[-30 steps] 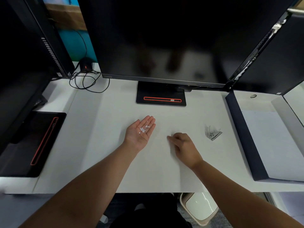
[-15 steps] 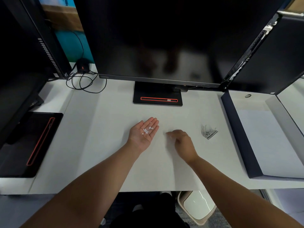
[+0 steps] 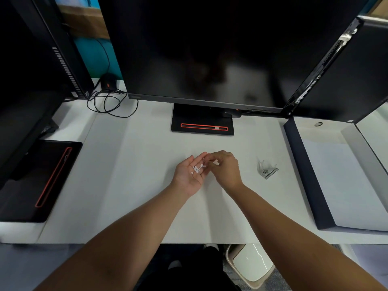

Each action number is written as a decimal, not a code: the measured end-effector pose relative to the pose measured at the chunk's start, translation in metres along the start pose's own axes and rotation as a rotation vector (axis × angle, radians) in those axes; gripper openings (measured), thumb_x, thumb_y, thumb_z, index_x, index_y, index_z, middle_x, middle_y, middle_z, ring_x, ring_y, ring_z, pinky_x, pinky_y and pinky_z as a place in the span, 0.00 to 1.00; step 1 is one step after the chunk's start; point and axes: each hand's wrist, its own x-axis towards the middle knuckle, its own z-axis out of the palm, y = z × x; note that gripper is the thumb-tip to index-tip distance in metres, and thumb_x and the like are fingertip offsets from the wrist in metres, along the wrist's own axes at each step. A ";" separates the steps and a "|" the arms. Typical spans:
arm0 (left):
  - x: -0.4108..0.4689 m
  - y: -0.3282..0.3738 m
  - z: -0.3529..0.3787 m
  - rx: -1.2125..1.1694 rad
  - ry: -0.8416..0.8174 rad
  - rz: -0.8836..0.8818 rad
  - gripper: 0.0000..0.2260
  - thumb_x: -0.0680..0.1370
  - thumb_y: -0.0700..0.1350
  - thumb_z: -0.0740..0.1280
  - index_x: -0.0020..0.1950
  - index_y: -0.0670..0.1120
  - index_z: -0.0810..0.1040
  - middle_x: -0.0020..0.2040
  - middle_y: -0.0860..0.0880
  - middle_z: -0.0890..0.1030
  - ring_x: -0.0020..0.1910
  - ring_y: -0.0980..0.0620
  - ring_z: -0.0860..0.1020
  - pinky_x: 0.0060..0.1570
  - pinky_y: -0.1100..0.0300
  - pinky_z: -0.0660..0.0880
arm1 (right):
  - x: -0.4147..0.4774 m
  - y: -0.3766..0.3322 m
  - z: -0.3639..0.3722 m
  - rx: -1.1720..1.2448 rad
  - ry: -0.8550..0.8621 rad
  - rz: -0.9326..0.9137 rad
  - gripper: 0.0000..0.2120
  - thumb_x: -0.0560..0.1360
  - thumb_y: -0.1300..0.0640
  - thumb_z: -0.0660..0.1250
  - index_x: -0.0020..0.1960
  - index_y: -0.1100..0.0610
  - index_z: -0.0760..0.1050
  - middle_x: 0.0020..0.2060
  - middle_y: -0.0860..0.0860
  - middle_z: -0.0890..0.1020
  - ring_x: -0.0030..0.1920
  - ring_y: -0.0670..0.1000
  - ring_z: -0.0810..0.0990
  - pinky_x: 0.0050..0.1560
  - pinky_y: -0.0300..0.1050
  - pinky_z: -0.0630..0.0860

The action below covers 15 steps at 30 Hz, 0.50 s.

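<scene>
My left hand lies palm up above the white desk, fingers relaxed, with several tiny white pieces resting in the palm. My right hand is right beside it, fingers curled, fingertips over the left hand's fingers; whether they pinch a piece is hidden. A small clear plastic bag with metal bits lies on the desk to the right of the hands.
A large dark monitor stands behind on a black base. Another monitor base sits at left, coiled black cables at back left, an open dark-walled box at right, a bin under the desk.
My right hand lifted off the desk and moved left to the fingertips of my left hand. The left hand stayed palm up with the pieces.
</scene>
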 end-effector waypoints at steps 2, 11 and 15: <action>-0.001 0.001 0.000 -0.005 0.009 0.006 0.18 0.82 0.45 0.54 0.58 0.35 0.77 0.48 0.39 0.84 0.42 0.47 0.84 0.47 0.56 0.78 | 0.002 -0.001 0.000 -0.046 0.008 -0.007 0.05 0.71 0.60 0.68 0.41 0.53 0.82 0.43 0.48 0.82 0.50 0.49 0.76 0.53 0.48 0.73; -0.003 0.013 -0.006 -0.041 -0.011 0.006 0.18 0.83 0.45 0.54 0.59 0.34 0.76 0.54 0.38 0.82 0.56 0.43 0.80 0.55 0.52 0.76 | -0.004 0.011 -0.010 0.104 0.025 0.026 0.08 0.76 0.62 0.64 0.50 0.56 0.82 0.47 0.50 0.83 0.46 0.45 0.79 0.45 0.24 0.68; -0.002 0.022 -0.014 -0.062 -0.002 0.016 0.18 0.83 0.45 0.54 0.58 0.34 0.76 0.53 0.39 0.83 0.55 0.43 0.80 0.56 0.51 0.76 | -0.018 0.043 -0.010 -0.049 -0.016 0.051 0.13 0.76 0.68 0.61 0.54 0.60 0.81 0.53 0.55 0.83 0.55 0.53 0.79 0.49 0.25 0.66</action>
